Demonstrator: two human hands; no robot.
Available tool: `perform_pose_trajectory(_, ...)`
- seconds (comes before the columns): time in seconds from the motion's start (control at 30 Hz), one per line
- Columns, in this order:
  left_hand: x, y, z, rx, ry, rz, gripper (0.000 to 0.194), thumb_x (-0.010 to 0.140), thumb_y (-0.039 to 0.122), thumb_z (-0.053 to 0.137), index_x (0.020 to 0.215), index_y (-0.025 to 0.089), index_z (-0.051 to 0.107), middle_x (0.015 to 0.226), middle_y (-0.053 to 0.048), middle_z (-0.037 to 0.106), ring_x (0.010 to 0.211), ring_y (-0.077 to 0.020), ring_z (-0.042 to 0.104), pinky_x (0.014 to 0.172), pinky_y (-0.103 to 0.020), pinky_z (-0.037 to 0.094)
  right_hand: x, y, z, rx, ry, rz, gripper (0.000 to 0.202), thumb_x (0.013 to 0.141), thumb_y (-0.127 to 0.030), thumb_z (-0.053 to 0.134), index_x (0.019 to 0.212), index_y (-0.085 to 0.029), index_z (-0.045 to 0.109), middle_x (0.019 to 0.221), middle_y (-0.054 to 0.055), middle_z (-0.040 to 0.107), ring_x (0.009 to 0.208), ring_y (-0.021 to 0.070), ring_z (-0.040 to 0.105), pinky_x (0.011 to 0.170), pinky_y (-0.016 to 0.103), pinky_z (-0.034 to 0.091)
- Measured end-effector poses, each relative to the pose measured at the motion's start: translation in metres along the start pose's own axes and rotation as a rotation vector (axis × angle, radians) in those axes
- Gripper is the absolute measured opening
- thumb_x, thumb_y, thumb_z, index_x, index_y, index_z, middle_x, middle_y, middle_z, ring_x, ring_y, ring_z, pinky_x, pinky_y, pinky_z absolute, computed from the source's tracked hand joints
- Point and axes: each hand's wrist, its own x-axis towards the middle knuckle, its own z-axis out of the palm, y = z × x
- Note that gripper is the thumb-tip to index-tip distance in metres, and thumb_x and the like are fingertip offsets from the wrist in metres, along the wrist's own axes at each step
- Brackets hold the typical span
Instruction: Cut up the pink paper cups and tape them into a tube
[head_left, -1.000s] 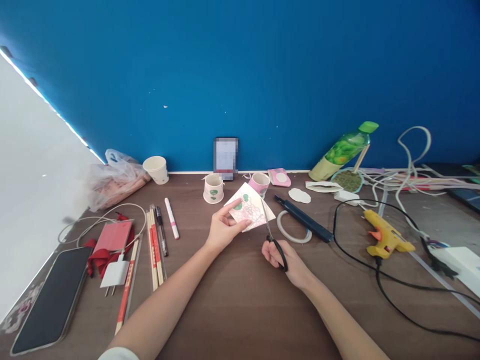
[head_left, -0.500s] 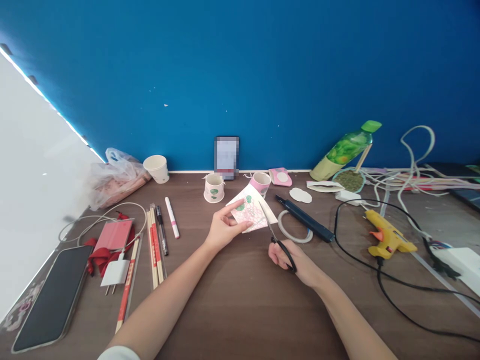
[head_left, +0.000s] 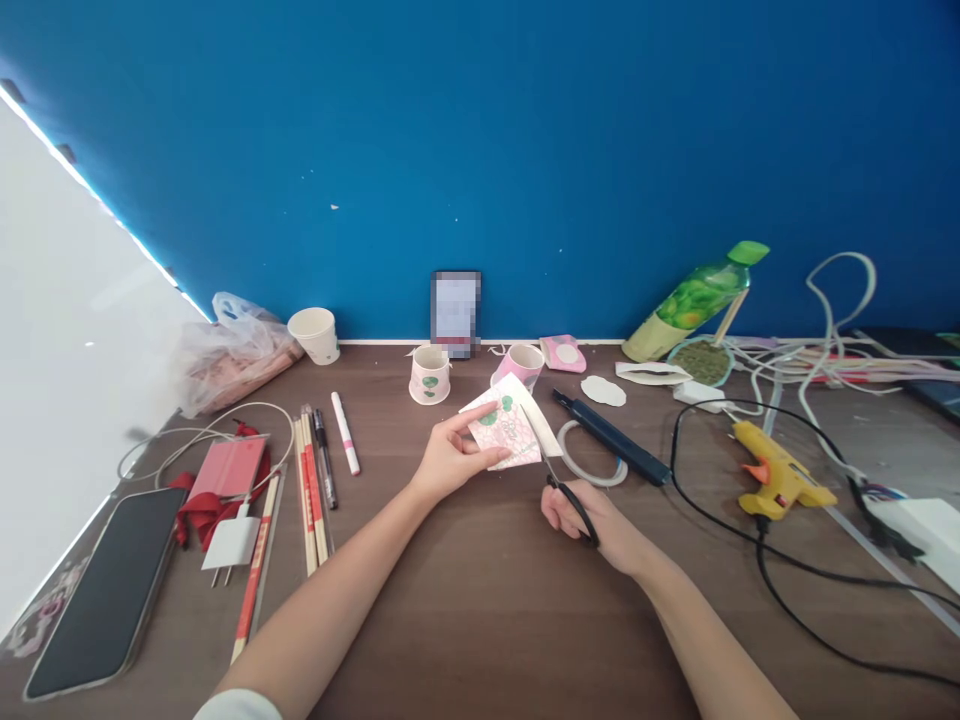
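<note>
My left hand pinches a piece of patterned paper, white with pink lines and green spots, between thumb and fingers. A pale strip along the paper's right side curls away from the rest. In my right hand are black-handled scissors, their blades pointing up and left at the paper's lower right edge; the blade tips are partly hidden by the paper. Just behind the paper stands a pink and white paper cup. Left of it is a small cut-down cup with green spots.
Right of my hands lie a dark cutter, a ring of tape, a white oval cutout and a yellow glue gun with a black cord. Chopsticks, pens and a phone lie left. A bottle leans at the back.
The paper has shifted slightly right with my left hand. Its right-hand strip now stands farther apart, and the scissor blades show less above the paper.
</note>
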Motion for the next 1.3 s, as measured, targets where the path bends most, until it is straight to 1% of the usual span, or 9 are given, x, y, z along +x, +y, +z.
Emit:
perform_pose_trajectory(0.1, 0.0, 0.001, 0.0, 0.023, 0.013, -0.008, 0.064, 0.055, 0.021, 0.08, 0.116, 0.02, 0.062, 0.109, -0.01, 0.065, 0.044, 0.0016, 0.042, 0.044, -0.016, 0.04, 0.001, 0.003, 0.001, -0.001, -0.002, 0.02, 0.044, 0.082, -0.053, 0.04, 0.055, -0.019, 0.045, 0.047, -0.003, 0.04, 0.049, 0.0113, 0.036, 0.051, 0.027, 0.028)
perform_pose_trajectory(0.27, 0.001, 0.001, -0.001, -0.012, 0.003, 0.006, 0.063, 0.056, 0.021, 0.08, 0.116, 0.018, 0.062, 0.109, -0.01, 0.065, 0.056, -0.0043, 0.055, 0.054, -0.019, 0.048, 0.004, 0.005, 0.002, -0.011, -0.006, 0.025, 0.041, 0.082, -0.05, 0.04, 0.055, -0.019, 0.044, 0.048, -0.003, 0.041, 0.05, 0.0114, 0.038, 0.051, 0.026, 0.029)
perform_pose_trajectory(0.43, 0.0, -0.004, -0.001, -0.012, -0.054, 0.003, 0.064, 0.057, 0.026, 0.08, 0.117, 0.021, 0.061, 0.108, -0.009, 0.066, 0.051, -0.0041, 0.054, 0.049, -0.019, 0.046, 0.004, 0.005, 0.004, -0.011, 0.023, 0.003, 0.038, 0.081, -0.047, 0.041, 0.056, -0.019, 0.045, 0.048, -0.003, 0.041, 0.05, 0.0117, 0.037, 0.053, 0.027, 0.029)
perform_pose_trajectory(0.63, 0.001, -0.004, -0.001, -0.019, -0.057, 0.01, 0.064, 0.057, 0.026, 0.08, 0.117, 0.02, 0.061, 0.108, -0.01, 0.066, 0.056, -0.0069, 0.057, 0.052, -0.021, 0.049, 0.006, 0.012, 0.005, -0.013, 0.017, 0.014, 0.034, 0.08, -0.042, 0.042, 0.057, -0.019, 0.046, 0.051, -0.003, 0.043, 0.051, 0.0117, 0.039, 0.053, 0.026, 0.029)
perform_pose_trajectory(0.77, 0.001, -0.004, -0.001, -0.022, -0.067, 0.005, 0.065, 0.056, 0.027, 0.081, 0.117, 0.019, 0.061, 0.108, -0.011, 0.066, 0.061, -0.0086, 0.059, 0.055, -0.021, 0.049, 0.005, 0.012, 0.004, -0.02, 0.014, 0.017, 0.034, 0.081, -0.042, 0.042, 0.057, -0.019, 0.047, 0.05, -0.003, 0.042, 0.051, 0.0119, 0.039, 0.053, 0.026, 0.029)
perform_pose_trajectory(0.97, 0.002, -0.004, -0.001, 0.01, -0.078, 0.001, 0.065, 0.055, 0.028, 0.081, 0.116, 0.016, 0.062, 0.098, -0.009, 0.066, 0.052, -0.0037, 0.05, 0.048, -0.017, 0.042, 0.005, 0.011, 0.004, -0.041, 0.036, 0.022, 0.036, 0.081, -0.046, 0.04, 0.057, -0.019, 0.047, 0.049, -0.003, 0.042, 0.051, 0.0121, 0.039, 0.053, 0.026, 0.03)
perform_pose_trajectory(1.07, 0.002, -0.004, -0.002, 0.021, -0.074, 0.001, 0.065, 0.055, 0.028, 0.081, 0.116, 0.017, 0.062, 0.094, -0.008, 0.066, 0.05, -0.0038, 0.049, 0.047, -0.018, 0.042, 0.005, 0.012, 0.004, -0.048, 0.036, 0.033, 0.035, 0.081, -0.044, 0.041, 0.058, -0.019, 0.046, 0.051, -0.003, 0.042, 0.052, 0.0121, 0.04, 0.054, 0.026, 0.03)
perform_pose_trajectory(1.17, 0.002, -0.004, -0.003, 0.022, -0.09, 0.003, 0.066, 0.055, 0.027, 0.081, 0.117, 0.018, 0.062, 0.096, -0.008, 0.066, 0.05, -0.0035, 0.049, 0.048, -0.018, 0.042, 0.005, 0.013, 0.004, -0.049, 0.036, 0.029, 0.034, 0.081, -0.043, 0.041, 0.058, -0.019, 0.047, 0.051, -0.003, 0.043, 0.052, 0.0121, 0.041, 0.054, 0.026, 0.03)
perform_pose_trajectory(1.3, 0.002, -0.004, -0.002, 0.059, -0.112, -0.014, 0.065, 0.054, 0.027, 0.081, 0.116, 0.019, 0.063, 0.096, -0.008, 0.065, 0.045, 0.0004, 0.039, 0.045, -0.017, 0.038, 0.004, 0.014, 0.004, -0.043, 0.05, 0.026, 0.036, 0.08, -0.046, 0.04, 0.057, -0.019, 0.049, 0.049, -0.002, 0.042, 0.051, 0.0122, 0.039, 0.053, 0.026, 0.03)
